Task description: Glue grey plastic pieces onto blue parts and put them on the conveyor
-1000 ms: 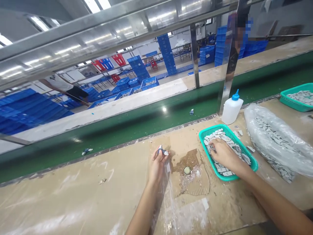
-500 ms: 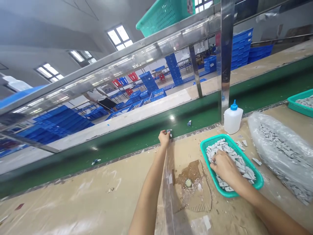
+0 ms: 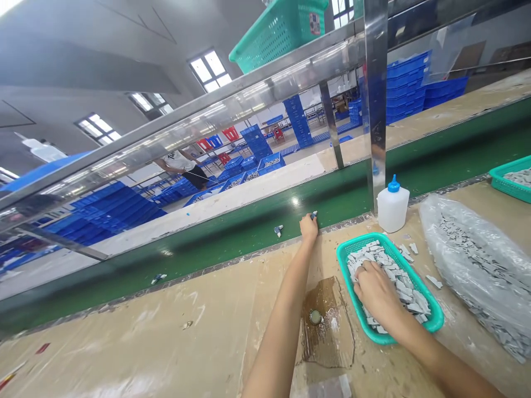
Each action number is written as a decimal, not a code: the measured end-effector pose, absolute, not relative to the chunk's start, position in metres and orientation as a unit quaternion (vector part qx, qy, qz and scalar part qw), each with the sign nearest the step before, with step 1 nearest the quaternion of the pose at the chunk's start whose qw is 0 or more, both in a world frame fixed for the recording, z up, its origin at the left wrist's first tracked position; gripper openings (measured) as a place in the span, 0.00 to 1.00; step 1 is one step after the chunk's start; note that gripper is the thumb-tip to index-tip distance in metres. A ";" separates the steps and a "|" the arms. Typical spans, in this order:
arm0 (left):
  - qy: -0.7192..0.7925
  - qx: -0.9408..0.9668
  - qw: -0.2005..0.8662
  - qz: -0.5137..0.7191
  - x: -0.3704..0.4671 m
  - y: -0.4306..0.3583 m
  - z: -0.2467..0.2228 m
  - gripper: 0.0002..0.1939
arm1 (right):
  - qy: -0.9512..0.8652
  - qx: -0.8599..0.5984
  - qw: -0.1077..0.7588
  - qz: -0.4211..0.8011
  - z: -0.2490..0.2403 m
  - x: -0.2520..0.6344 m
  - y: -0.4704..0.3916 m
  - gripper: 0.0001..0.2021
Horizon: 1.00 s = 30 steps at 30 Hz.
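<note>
My left hand reaches out over the green conveyor belt, its fingers closed at a small blue-and-white part. A similar blue-and-white part lies on the belt to its left, and another part lies farther left. My right hand is down in a teal plastic basket heaped with flat grey-white pieces. Its fingers are curled among these pieces, and what the fingertips grip is hidden.
Behind the basket stands a white squeeze bottle with a blue cap, beside a metal post. A clear plastic bag of pieces lies at right. Wet cardboard holds a small round cap. A person stands beyond the belt.
My left hand has moved right along the belt to another blue-and-white part. The part formerly at its fingers now lies free on the belt. My right hand stays in the basket.
</note>
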<state>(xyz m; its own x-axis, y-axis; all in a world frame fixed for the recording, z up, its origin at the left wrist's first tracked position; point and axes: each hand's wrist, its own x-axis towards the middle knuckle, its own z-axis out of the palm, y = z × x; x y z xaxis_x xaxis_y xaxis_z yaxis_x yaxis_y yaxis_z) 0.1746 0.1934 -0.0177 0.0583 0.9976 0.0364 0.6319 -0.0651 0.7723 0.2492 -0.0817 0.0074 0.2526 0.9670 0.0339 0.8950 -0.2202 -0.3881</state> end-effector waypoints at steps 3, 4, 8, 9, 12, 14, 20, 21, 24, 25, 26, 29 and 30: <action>0.597 0.639 0.338 0.347 0.168 0.190 -0.014 0.14 | -0.583 -0.780 0.200 0.108 0.004 0.252 -0.079 0.11; 0.589 0.627 0.356 0.364 0.165 0.188 -0.012 0.14 | -0.576 -0.782 0.212 0.110 0.003 0.253 -0.078 0.11; 0.536 0.567 0.461 0.423 0.145 0.166 -0.004 0.18 | -0.559 -0.778 0.263 0.117 0.000 0.256 -0.075 0.10; 0.517 0.550 0.493 0.433 0.138 0.157 -0.001 0.19 | -0.557 -0.775 0.275 0.120 -0.001 0.256 -0.075 0.09; 0.461 0.493 0.583 0.453 0.110 0.123 0.007 0.21 | -0.548 -0.765 0.314 0.126 -0.004 0.256 -0.074 0.09; 0.432 0.458 0.624 0.462 0.089 0.099 0.013 0.22 | -0.542 -0.756 0.342 0.129 -0.005 0.256 -0.074 0.10; 0.392 0.314 0.722 0.476 0.036 0.041 0.020 0.19 | -0.537 -0.719 0.421 0.134 -0.006 0.261 -0.074 0.11; 0.385 0.276 0.742 0.474 0.030 0.033 0.020 0.18 | -0.536 -0.713 0.431 0.136 -0.006 0.262 -0.073 0.11; 0.370 0.207 0.778 0.464 0.017 0.013 0.018 0.15 | -0.532 -0.703 0.450 0.142 -0.005 0.265 -0.073 0.14; 0.365 0.199 0.785 0.458 0.014 0.007 0.017 0.14 | -0.530 -0.701 0.455 0.144 -0.005 0.267 -0.072 0.15; 0.359 0.197 0.792 0.452 0.011 0.002 0.015 0.13 | -0.525 -0.699 0.462 0.149 -0.004 0.268 -0.072 0.16; 0.341 0.212 0.803 0.440 0.004 -0.012 0.007 0.15 | -0.497 -0.676 0.506 0.198 0.003 0.272 -0.073 0.19; 0.334 0.220 0.804 0.439 0.002 -0.015 0.004 0.17 | -0.486 -0.661 0.523 0.229 0.007 0.271 -0.074 0.21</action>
